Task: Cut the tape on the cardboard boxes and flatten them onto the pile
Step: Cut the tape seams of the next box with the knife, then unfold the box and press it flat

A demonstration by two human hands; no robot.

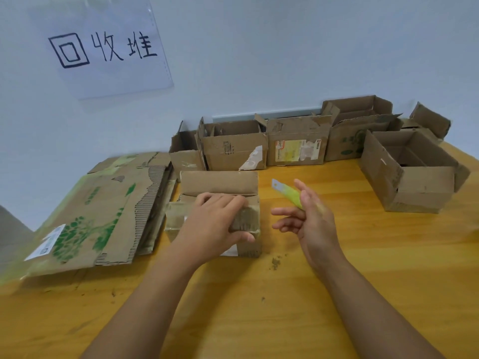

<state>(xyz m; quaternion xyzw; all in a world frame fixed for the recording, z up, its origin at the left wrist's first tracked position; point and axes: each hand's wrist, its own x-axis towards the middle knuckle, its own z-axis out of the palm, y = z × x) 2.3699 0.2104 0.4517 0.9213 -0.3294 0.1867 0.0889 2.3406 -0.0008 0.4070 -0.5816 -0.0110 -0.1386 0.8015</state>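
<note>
A small taped cardboard box (220, 185) stands on the wooden table in front of me, one top flap lifted at the back. My left hand (215, 224) presses down on its top and grips its front right corner. Just right of the box, my right hand (308, 218) holds a green utility knife (287, 191) between thumb and palm, the other fingers spread, the blade end pointing up and left. A pile of flattened cardboard (103, 208) with green print lies to the left of the box.
A row of several open cardboard boxes (295, 146) lines the back wall, and a larger open box (414, 174) sits at the right. A paper sign (103, 47) hangs on the wall. Cardboard crumbs (274, 263) dot the table (388, 268).
</note>
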